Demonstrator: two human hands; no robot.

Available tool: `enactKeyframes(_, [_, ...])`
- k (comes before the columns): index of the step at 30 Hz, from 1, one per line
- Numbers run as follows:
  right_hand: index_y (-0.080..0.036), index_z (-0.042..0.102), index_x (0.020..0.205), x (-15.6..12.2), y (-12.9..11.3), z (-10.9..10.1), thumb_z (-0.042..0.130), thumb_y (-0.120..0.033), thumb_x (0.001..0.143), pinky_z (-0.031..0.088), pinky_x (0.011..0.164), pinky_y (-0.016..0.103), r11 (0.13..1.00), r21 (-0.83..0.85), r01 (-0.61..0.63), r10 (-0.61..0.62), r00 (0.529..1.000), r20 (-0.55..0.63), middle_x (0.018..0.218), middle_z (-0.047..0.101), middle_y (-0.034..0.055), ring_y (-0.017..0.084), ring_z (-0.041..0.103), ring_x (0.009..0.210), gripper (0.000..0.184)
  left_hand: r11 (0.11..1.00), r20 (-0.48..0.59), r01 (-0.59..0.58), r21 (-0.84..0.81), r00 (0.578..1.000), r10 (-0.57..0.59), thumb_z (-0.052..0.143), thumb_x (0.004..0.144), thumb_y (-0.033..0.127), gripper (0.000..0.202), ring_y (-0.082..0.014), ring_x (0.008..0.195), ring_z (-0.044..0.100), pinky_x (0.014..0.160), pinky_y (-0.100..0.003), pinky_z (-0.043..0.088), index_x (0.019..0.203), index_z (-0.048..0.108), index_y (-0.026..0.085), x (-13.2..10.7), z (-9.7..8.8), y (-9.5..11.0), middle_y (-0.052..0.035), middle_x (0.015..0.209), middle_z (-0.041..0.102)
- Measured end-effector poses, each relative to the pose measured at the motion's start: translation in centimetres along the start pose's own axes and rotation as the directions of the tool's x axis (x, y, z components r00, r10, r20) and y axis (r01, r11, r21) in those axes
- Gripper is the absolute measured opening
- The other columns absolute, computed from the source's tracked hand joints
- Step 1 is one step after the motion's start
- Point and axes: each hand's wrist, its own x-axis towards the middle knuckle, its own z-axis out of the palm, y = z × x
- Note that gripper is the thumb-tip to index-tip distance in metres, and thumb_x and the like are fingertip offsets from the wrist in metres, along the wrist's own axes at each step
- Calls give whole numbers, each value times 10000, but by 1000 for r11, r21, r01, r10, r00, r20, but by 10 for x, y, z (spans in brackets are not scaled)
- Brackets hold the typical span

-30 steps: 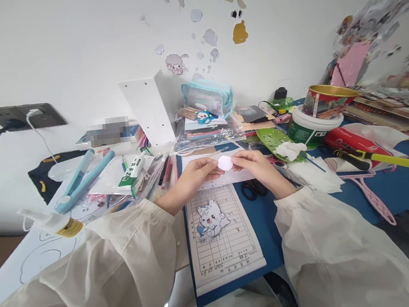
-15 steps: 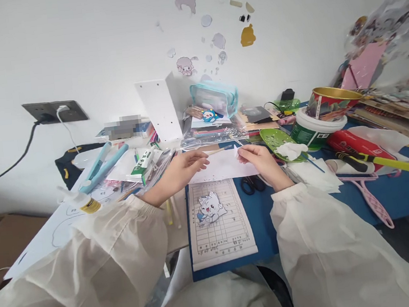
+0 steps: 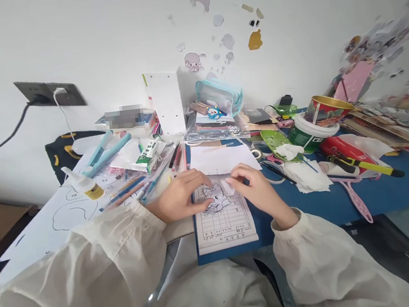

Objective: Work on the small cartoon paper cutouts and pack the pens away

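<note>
A paper cutout of a white cartoon animal (image 3: 217, 199) lies on a printed form pad (image 3: 228, 233) with handwriting on it. My left hand (image 3: 181, 195) is at the cutout's left side, thumb and fingers apart around its edge; whether it presses down on it I cannot tell. Just right of the cutout, my right hand (image 3: 256, 189) pinches a small white piece of paper (image 3: 228, 186) between thumb and fingers. Behind both hands lies a blank white sheet (image 3: 223, 160), with a thin brush (image 3: 222, 146) across its far edge.
On the left are a glue bottle (image 3: 89, 185), pens (image 3: 127, 191) and a light-blue tool (image 3: 104, 155). On the right stand a green-and-white tub (image 3: 307, 134), a green tray (image 3: 273, 140), crumpled tissue (image 3: 310, 176), a pink-handled tool (image 3: 357, 200) and a yellow-black cutter (image 3: 376, 167).
Both hands have come down toward me from the white sheet to the cutout. My left hand has let go of the brush, now on the sheet. The small paper piece moved with my right hand.
</note>
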Motion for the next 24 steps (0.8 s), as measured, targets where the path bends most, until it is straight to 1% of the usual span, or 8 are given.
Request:
enactKeyframes(3, [-217, 465, 646, 0, -1, 17, 553, -321, 858, 397, 713, 314, 999, -52, 7, -6, 1000, 12, 775, 524, 17, 185, 521, 790, 252, 998, 23, 48, -43, 999, -47, 601, 807, 406, 332, -233, 945, 592, 849, -362, 452, 1047, 548, 183, -7, 3, 3, -91, 1003, 640])
enactKeyframes(6, [-220, 461, 647, 2, 5, 26, 554, -306, 862, 399, 752, 325, 996, -79, 40, -40, 999, 4, 805, 541, 25, 198, 527, 847, 250, 994, 22, 84, -63, 996, -83, 628, 785, 412, 402, -244, 975, 590, 857, -367, 453, 1091, 503, 183, -12, 8, 6, -101, 1054, 618])
enactKeyframes(10, [-221, 438, 654, 0, 10, 32, 562, -286, 860, 398, 735, 321, 996, -87, 33, -35, 999, -18, 782, 533, 22, 192, 522, 815, 249, 987, 26, 145, -65, 989, -144, 663, 768, 390, 474, -248, 1033, 578, 882, -360, 447, 1120, 425, 181, -14, 14, 8, -107, 1098, 589])
enactKeyframes(14, [-223, 441, 662, -3, 11, 34, 560, -284, 862, 400, 715, 318, 996, -80, 31, -32, 999, -13, 794, 532, 24, 191, 522, 803, 240, 976, 88, 203, -78, 977, -196, 673, 760, 396, 525, -258, 1019, 587, 854, -368, 454, 1138, 377, 183, -15, 16, 8, -107, 1094, 585])
enactKeyframes(16, [-221, 445, 660, -3, 10, 34, 567, -276, 858, 401, 734, 323, 996, -84, 18, -18, 1000, -1, 813, 541, 26, 192, 526, 823, 239, 974, 106, 211, -80, 974, -202, 665, 765, 400, 533, -267, 1033, 583, 858, -375, 451, 1150, 365, 187, -16, 16, 9, -113, 1117, 580])
enactKeyframes(20, [-216, 446, 652, -1, 10, 34, 572, -260, 857, 402, 769, 329, 995, -103, -1, 4, 1000, 31, 829, 550, 24, 189, 525, 848, 245, 977, 106, 201, -65, 975, -193, 641, 785, 397, 494, -267, 1049, 573, 861, -366, 447, 1143, 373, 188, -18, 17, 9, -115, 1144, 569])
enactKeyframes(24, [-214, 456, 642, -1, 10, 35, 579, -253, 854, 403, 790, 338, 991, -135, 13, -7, 999, 44, 845, 559, 28, 195, 524, 882, 248, 986, 94, 166, -24, 982, -163, 613, 805, 411, 447, -263, 994, 579, 820, -367, 456, 1131, 407, 184, -19, 16, 10, -101, 1096, 583])
